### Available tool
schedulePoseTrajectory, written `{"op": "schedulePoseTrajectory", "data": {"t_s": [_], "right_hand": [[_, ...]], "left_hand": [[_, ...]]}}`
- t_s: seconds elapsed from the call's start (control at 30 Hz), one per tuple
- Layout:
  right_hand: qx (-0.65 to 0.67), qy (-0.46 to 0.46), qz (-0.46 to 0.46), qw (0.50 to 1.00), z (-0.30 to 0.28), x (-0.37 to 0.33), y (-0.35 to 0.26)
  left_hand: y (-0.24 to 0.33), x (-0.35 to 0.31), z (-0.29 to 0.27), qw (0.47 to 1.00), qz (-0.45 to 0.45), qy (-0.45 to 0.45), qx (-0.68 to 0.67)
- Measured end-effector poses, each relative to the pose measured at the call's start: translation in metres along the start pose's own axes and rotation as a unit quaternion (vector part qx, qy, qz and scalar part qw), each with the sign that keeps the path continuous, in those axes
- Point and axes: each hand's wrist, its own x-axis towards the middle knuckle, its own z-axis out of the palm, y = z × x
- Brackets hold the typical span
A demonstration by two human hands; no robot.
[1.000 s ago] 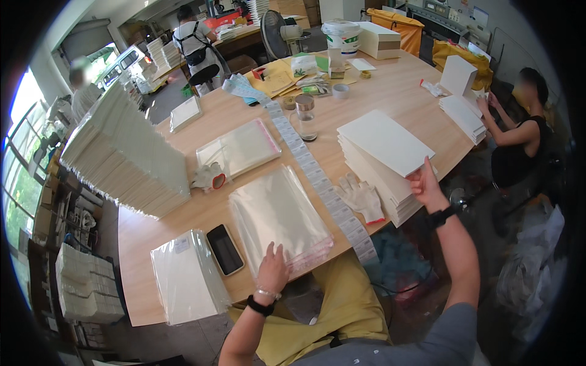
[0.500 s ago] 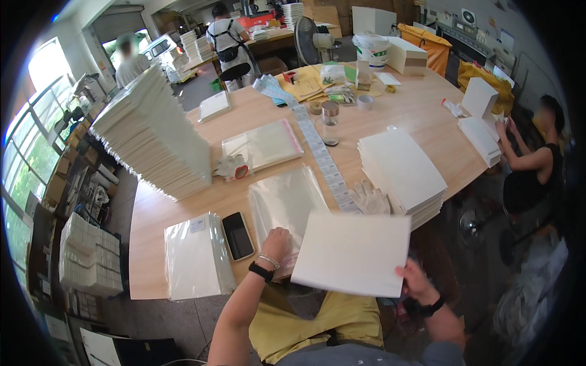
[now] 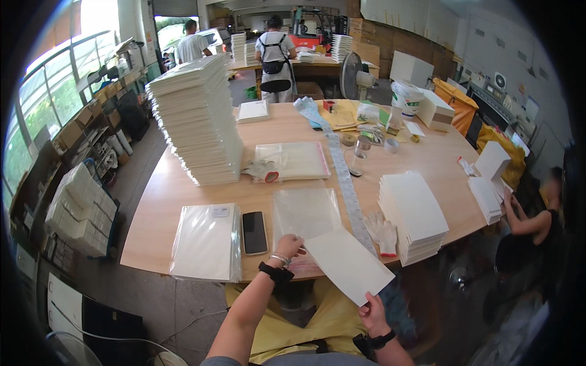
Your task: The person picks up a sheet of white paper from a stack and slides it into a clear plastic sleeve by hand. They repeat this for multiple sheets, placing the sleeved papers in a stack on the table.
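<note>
My right hand [image 3: 373,314] pinches the near corner of a white sheet of board [image 3: 349,265]. The board is held at a slant above the table's front edge, over my lap. My left hand [image 3: 290,246] is closed beside the board's far left corner, over a pile of clear plastic sleeves [image 3: 307,210]. Whether its fingers grip a sleeve or the board's corner, I cannot tell. A black phone [image 3: 254,233] lies just left of the sleeves. Farther left is a stack of white boards in clear sleeves [image 3: 206,241], with a small label on top.
A tall white stack [image 3: 195,119] stands at the left. Plain white boards [image 3: 415,207] are piled at the right, beside a work glove [image 3: 381,233]. A label strip [image 3: 343,177] runs across the table [image 3: 427,146]. A glass jar [image 3: 359,157] stands farther back. A co-worker [image 3: 537,226] sits at right.
The white board has turned and come down, its far left corner now beside my left hand. My right hand has moved left and nearer to me. The view has tilted up and shifted.
</note>
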Motion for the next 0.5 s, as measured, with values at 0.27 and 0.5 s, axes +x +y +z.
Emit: {"op": "schedulePoseTrajectory", "data": {"t_s": [0.27,0.5], "right_hand": [[0.069,0.008,0.053,0.996,0.017,-0.004,0.004],[-0.007,0.027,0.075,0.997,0.028,-0.021,0.016]], "left_hand": [[-0.046,-0.026,0.079,0.952,0.240,0.186,-0.033],[-0.110,-0.002,0.127,0.962,0.176,-0.052,-0.203]]}}
